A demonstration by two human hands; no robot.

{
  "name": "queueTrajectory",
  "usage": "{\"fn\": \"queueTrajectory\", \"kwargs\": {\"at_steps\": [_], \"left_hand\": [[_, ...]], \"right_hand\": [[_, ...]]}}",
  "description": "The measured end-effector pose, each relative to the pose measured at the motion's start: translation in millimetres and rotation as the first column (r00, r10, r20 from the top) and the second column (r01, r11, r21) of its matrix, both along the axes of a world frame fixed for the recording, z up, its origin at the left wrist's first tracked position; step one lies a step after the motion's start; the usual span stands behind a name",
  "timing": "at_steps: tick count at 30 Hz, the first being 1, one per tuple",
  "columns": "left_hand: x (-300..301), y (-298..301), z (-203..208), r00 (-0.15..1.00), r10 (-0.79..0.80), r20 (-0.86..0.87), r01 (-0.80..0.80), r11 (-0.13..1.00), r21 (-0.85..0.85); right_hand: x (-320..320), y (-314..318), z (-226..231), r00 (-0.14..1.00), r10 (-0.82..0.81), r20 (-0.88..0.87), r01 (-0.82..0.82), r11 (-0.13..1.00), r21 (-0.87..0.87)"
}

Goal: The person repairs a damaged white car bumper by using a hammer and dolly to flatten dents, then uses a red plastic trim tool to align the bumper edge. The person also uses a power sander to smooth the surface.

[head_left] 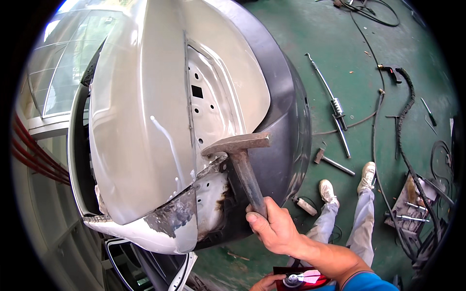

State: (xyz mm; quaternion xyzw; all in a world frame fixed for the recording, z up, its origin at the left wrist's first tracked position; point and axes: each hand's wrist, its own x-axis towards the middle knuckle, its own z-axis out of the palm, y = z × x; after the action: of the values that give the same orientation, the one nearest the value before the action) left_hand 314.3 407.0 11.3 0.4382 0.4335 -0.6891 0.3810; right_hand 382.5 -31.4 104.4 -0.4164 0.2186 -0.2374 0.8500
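My right hand (279,225) is wrapped round the handle of a hammer (248,177) with a worn metal head. The hammer's narrow end is over or against the metal edge beside the lamp recess (211,201) of a car's rear; I cannot tell if it touches. Around that recess, the beige-silver bodywork (141,97) shows scraped bare metal (172,213) and a white streak. At the bottom edge my left hand (264,282) holds a dark red and black thing with a round disc (294,280), partly cut off by the frame.
The dark bumper (286,111) curves right of the trunk lid. On the green floor lie a slide hammer (330,99), a second hammer (334,161), a cable (405,106) and a tray of tools (403,203). A white-and-black cylinder (306,206) lies near my shoes (328,190).
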Motion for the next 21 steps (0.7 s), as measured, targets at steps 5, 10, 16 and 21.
{"fn": "queueTrajectory", "kwargs": {"at_steps": [5, 10, 16, 21], "left_hand": [[-1, 8, -5, 1.0, 0.018, -0.009, -0.018, 0.999, 0.028], [-10, 18, -8, 0.998, 0.059, -0.008, -0.058, 0.996, 0.069], [14, -19, 6, 0.999, -0.042, 0.019, 0.044, 0.992, -0.117], [16, -16, -1, 0.998, -0.017, 0.061, 0.03, 0.973, -0.231]], "right_hand": [[-17, -18, 12, 0.99, 0.055, -0.131, -0.064, 0.996, -0.062], [-46, -44, 2, 0.983, -0.183, 0.005, 0.179, 0.959, -0.219], [-43, -40, 2, 0.993, -0.03, -0.118, 0.065, 0.953, 0.297], [-37, -27, 32, 0.984, 0.023, -0.175, 0.014, 0.978, 0.208]]}}
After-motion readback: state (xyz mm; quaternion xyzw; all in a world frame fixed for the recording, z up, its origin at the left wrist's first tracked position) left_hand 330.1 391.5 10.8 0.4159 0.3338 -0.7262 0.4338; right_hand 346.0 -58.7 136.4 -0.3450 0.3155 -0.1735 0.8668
